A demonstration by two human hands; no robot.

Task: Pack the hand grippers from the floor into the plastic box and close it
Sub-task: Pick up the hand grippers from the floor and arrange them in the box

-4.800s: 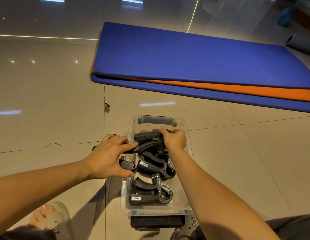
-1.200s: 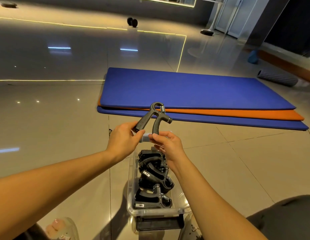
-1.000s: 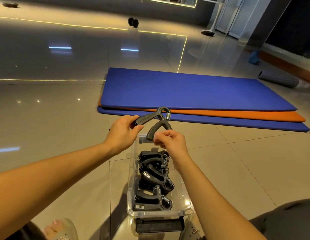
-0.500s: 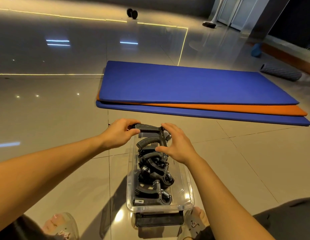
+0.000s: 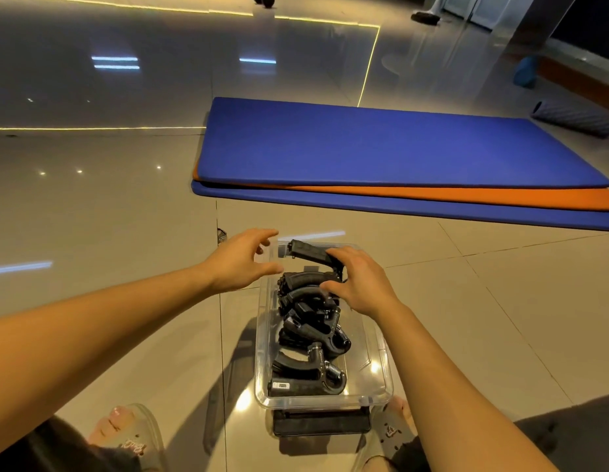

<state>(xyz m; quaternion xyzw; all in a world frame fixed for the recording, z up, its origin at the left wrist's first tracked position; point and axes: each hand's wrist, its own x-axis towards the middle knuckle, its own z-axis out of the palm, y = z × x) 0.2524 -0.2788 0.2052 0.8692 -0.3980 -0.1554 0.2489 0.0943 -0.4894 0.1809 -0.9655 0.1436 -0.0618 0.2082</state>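
Observation:
A clear plastic box point(image 5: 376, 366) stands open on the tiled floor between my feet. Several black hand grippers point(image 5: 306, 366) lie packed inside it in a row. The topmost hand gripper point(image 5: 308, 252) sits at the far end, with one handle tilted up above the rim. My right hand point(image 5: 359, 284) reaches over it, fingers curled on the upper handle and thumb against the lower one. My left hand point(image 5: 241, 265) hovers by the box's far left corner, fingers spread and holding nothing.
A black flat part point(image 5: 321, 425) lies on the floor at the box's near end. My sandalled feet point(image 5: 125, 441) flank it. Stacked blue and orange mats point(image 5: 381, 148) lie beyond the box, and a grey foam roller point(image 5: 575, 119) at far right.
The hand gripper came down from mid-air onto the pile in the box. My left hand let go of its handle and drew back to the left; my right hand settled onto it.

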